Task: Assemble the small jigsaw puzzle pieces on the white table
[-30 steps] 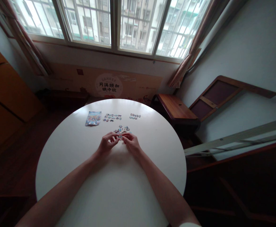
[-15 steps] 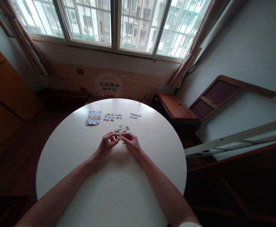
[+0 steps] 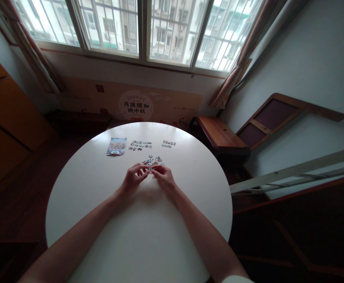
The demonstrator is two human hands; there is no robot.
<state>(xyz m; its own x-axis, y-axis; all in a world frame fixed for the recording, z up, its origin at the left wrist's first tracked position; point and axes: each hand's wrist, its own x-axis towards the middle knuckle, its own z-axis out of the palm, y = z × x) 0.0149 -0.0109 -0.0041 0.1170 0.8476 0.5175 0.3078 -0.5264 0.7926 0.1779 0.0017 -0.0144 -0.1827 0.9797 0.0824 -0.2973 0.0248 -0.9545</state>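
Observation:
Between the fingertips of both hands is a small jigsaw puzzle piece (image 3: 150, 168), partly covered by the fingers. My left hand (image 3: 134, 176) pinches it from the left, thumb and index finger curved together. From the other side my right hand (image 3: 164, 177) pinches it too. Just beyond the fingers lies a loose pile of jigsaw pieces (image 3: 153, 161) in mixed colours. Farther back, several pieces (image 3: 141, 145) are laid in rows at the left, and a smaller group (image 3: 169, 144) sits at the right. A printed picture sheet (image 3: 117, 146) lies left of the rows.
All of this rests on a round white table (image 3: 80, 196). A wooden bench (image 3: 219, 133) stands behind it at the right. Past the table are a low wall banner (image 3: 166, 100) and barred windows (image 3: 172, 31). A pale rail (image 3: 295, 171) runs along the right.
Almost nothing differs. Both hands stay over the same spot with the puzzle piece between them, and the view has shifted very slightly.

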